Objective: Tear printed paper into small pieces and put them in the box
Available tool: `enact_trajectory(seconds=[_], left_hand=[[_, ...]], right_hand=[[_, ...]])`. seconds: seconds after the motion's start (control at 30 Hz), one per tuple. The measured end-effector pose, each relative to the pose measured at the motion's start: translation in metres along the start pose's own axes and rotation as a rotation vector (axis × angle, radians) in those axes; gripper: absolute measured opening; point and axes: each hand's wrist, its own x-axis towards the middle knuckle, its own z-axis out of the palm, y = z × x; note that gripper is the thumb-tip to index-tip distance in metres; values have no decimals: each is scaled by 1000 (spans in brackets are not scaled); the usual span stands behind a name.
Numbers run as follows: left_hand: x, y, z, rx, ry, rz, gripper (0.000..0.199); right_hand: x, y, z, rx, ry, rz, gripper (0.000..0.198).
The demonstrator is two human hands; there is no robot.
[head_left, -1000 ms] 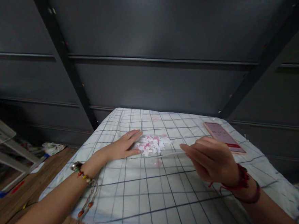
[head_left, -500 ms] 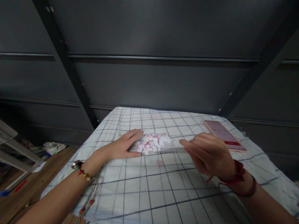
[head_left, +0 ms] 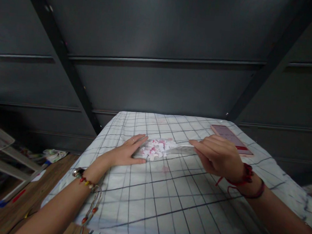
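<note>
A clear plastic bag (head_left: pixel 180 149) holding small white and pink paper pieces (head_left: pixel 155 148) lies on the checked cloth (head_left: pixel 150 195). My left hand (head_left: pixel 128 151) rests at the bag's left end, thumb and fingers spread around it and pressing it down. At the other end, the fingers of my right hand (head_left: pixel 216 153) are pinched on the bag's edge, holding it slightly off the cloth. Part of the bag's left end is under my left hand.
A phone (head_left: pixel 231 136) with a lit screen lies just beyond my right hand. Dark panels (head_left: pixel 163 89) rise behind the cloth-covered surface. On the left, a white frame (head_left: pixel 10 169) stands on the wooden floor (head_left: pixel 53 174) with bags and odds and ends.
My right hand has lifted the bag's right edge slightly, and more of the clear plastic shows. My left hand stays in place. The view has shifted a little.
</note>
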Motion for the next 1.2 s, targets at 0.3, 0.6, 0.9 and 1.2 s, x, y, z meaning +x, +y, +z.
enact_trajectory(seconds=[0.3,0.6,0.9,1.2], left_hand=[[-1,2,-2,-7,-5,-10,79],[0,1,0,-4,-3,-10,78],[-1,1,-2,3,-3,-16,77],[-1,0,-2,-6,-10,-24,77]], right_hand=[[2,-2,0,3,-20,-17,22],[3,-4,-3,45,3,-24,21],[2,-4,-9,116,50,-95,19],[5,-6,-10,104,-50,-51,19]])
